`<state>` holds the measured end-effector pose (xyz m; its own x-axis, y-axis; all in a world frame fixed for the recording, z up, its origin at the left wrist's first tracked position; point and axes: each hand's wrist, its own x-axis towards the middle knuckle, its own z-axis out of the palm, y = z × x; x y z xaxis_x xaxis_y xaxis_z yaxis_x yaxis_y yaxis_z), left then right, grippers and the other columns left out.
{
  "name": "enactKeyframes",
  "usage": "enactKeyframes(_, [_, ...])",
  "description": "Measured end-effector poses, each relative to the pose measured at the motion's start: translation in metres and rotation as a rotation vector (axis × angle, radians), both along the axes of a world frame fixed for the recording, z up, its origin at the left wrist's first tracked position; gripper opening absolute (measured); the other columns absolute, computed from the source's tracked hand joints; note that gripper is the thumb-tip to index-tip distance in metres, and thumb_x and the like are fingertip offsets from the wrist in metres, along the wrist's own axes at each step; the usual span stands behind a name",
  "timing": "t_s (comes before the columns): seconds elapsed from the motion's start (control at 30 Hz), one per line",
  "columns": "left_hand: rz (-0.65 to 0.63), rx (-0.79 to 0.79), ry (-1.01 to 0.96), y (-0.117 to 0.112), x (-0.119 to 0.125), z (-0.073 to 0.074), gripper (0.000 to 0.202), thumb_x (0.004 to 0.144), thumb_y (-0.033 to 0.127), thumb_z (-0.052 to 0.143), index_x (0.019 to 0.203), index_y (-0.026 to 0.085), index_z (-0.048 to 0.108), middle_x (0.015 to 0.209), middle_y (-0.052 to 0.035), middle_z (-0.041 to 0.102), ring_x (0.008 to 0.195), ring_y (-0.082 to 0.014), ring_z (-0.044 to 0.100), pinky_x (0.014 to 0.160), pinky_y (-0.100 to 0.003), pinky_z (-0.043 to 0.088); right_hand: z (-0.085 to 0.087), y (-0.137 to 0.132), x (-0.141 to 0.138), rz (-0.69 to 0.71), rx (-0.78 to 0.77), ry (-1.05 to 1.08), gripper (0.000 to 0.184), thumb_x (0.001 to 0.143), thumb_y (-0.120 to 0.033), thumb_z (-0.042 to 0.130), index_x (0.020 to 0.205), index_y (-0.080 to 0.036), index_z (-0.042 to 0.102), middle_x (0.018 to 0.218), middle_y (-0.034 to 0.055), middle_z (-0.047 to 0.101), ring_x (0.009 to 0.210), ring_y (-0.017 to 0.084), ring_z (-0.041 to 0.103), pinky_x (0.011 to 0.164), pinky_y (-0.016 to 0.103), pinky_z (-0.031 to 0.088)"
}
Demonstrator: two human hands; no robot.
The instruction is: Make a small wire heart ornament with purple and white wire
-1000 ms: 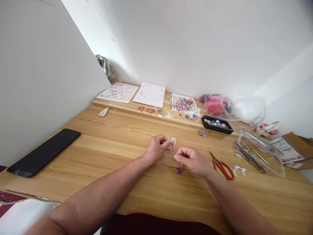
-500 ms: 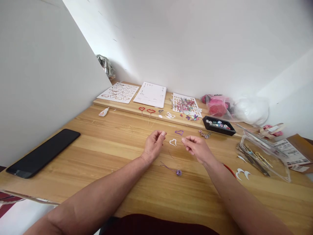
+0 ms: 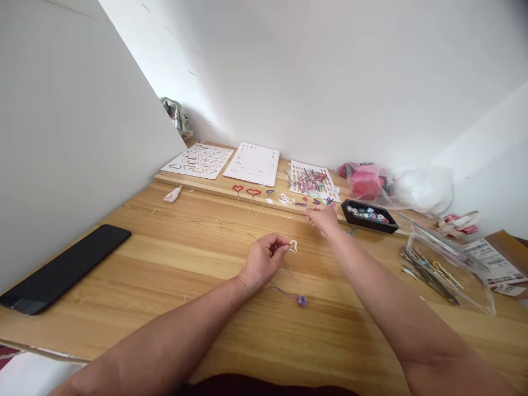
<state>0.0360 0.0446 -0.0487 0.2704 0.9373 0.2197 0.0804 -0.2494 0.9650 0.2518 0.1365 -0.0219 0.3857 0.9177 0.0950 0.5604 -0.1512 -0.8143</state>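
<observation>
With my left hand (image 3: 266,257) I pinch one side of the white outline cutout (image 3: 294,245), likely light and easily creased, midway between the bench's (image 3: 173,264) front and rear edges; my rearward right hand's (image 3: 322,218) grip I cannot tell.

One head-worn camera looks forward and down from close above the surface (image 3: 198,242), facing the wall (image 3: 313,82) beyond it.

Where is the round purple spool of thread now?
In the head view, just right of centre, the round purple spool lies on the light-brown wooden table, below and right of the left hand.
</observation>
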Motion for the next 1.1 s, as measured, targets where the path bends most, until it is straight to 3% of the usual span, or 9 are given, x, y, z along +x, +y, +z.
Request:
enactKeyframes(0.13, [0.005, 0.000, 0.003, 0.000, 0.000, 0.000, 0.015, 0.086, 0.029, 0.061, 0.084, 0.017, 0.068, 0.076, -0.0026, 0.067, 0.064, -0.0123, 0.054, 0.060, -0.024, 0.041, 0.004, -0.008, 0.015, -0.021, -0.028, -0.179, 0.025, 0.075, -0.041, 0.069, 0.064, -0.019, 0.070, 0.051, 0.0033, 0.064, 0.044, 0.015, 0.052, 0.047, 0.028, 0.038])
enactKeyframes(0.37, [-0.018, 0.025, 0.026, -0.002, 0.000, -0.005, 0.015, 0.086, 0.029, 0.061, 0.085, 0.016, 0.067, 0.075, -0.0025, 0.066, 0.066, -0.0124, 0.054, 0.063, -0.024, 0.042, 0.007, -0.025, 0.027, 0.090, 0.084, -0.476, 0.017, 0.081, -0.029, 0.063, 0.085, -0.020, 0.076, 0.083, 0.0065, 0.075, 0.076, 0.022, 0.065, 0.074, 0.034, 0.047])
enactKeyframes(0.57, [-0.037, 0.013, 0.021, 0.000, 0.001, -0.010, 0.015, 0.087, 0.030, 0.060, 0.086, 0.016, 0.068, 0.077, -0.0033, 0.067, 0.066, -0.0128, 0.055, 0.063, -0.024, 0.043, -0.003, -0.017, 0.017, 0.249, 0.154, -0.662, 0.031, 0.084, -0.024, 0.061, 0.111, -0.019, 0.075, 0.114, 0.0131, 0.070, 0.114, 0.028, 0.056, 0.103, 0.043, 0.039])
enactKeyframes(0.7, [-0.034, 0.013, 0.025, 0.001, 0.001, -0.013, 0.016, 0.086, 0.031, 0.061, 0.086, 0.017, 0.068, 0.076, -0.0032, 0.066, 0.064, -0.0126, 0.053, 0.061, -0.023, 0.041, -0.002, -0.010, 0.014, 0.315, 0.134, -0.733, 0.037, 0.083, -0.019, 0.061, 0.117, -0.021, 0.073, 0.113, 0.0125, 0.069, 0.114, 0.029, 0.055, 0.106, 0.046, 0.035])
enactKeyframes(0.87, [-0.022, 0.009, 0.023, 0.002, 0.000, -0.009, 0.018, 0.086, 0.033, 0.062, 0.084, 0.017, 0.069, 0.071, -0.0019, 0.064, 0.061, -0.0118, 0.050, 0.058, -0.023, 0.038, 0.006, -0.013, 0.017, 0.295, 0.142, -0.731, 0.039, 0.085, -0.018, 0.057, 0.122, -0.017, 0.071, 0.118, 0.0168, 0.066, 0.116, 0.031, 0.053, 0.106, 0.048, 0.034])
enactKeyframes(0.97, [-0.007, 0.006, 0.009, 0.002, -0.001, -0.003, 0.025, 0.087, 0.039, 0.062, 0.080, 0.016, 0.067, 0.066, -0.0003, 0.059, 0.058, -0.0109, 0.046, 0.056, -0.023, 0.036, 0.008, -0.030, 0.015, 0.296, 0.155, -0.677, 0.036, 0.085, -0.021, 0.058, 0.118, -0.015, 0.072, 0.118, 0.0177, 0.067, 0.117, 0.032, 0.054, 0.107, 0.048, 0.034])
enactKeyframes(1.1, [-0.055, 0.008, 0.038, -0.001, -0.003, 0.002, 0.040, 0.089, 0.050, 0.059, 0.069, 0.015, 0.066, 0.056, 0.0018, 0.051, 0.055, -0.0101, 0.042, 0.054, -0.023, 0.032, 0.003, -0.074, 0.006, 0.295, 0.138, -0.539, 0.020, 0.086, -0.030, 0.060, 0.092, -0.020, 0.077, 0.100, 0.0112, 0.074, 0.103, 0.030, 0.061, 0.096, 0.044, 0.043])
